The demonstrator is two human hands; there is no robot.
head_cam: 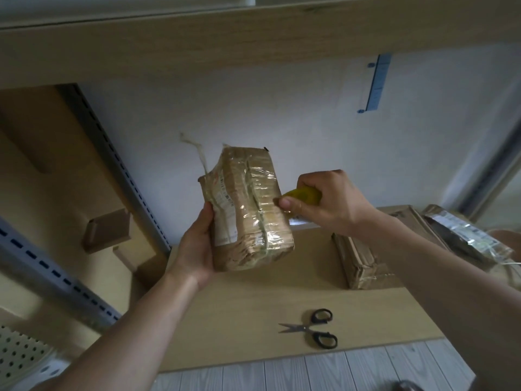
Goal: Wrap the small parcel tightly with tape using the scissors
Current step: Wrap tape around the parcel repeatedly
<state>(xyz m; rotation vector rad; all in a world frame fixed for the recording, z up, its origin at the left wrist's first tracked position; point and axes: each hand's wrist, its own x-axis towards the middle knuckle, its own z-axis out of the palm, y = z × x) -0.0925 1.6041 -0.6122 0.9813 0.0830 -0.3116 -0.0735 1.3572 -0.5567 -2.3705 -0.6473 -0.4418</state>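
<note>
My left hand (pixel 197 246) grips the small brown parcel (pixel 248 210) from its left side and holds it upright above the table. Clear shiny tape covers much of the parcel, and a white label runs down its left face. My right hand (pixel 324 201) holds a yellowish tape roll (pixel 304 194), mostly hidden in the palm. Its thumb presses the tape against the parcel's right edge. Black-handled scissors (pixel 313 328) lie slightly open on the wooden table (pixel 239 320), below and in front of the parcel, untouched.
Another brown wrapped parcel (pixel 363 258) lies on the table at the right, with a darker plastic-wrapped package (pixel 465 235) behind it. A metal shelf upright (pixel 121 170) and small cardboard boxes (pixel 107 235) stand at the left. A wooden shelf (pixel 253 38) runs overhead.
</note>
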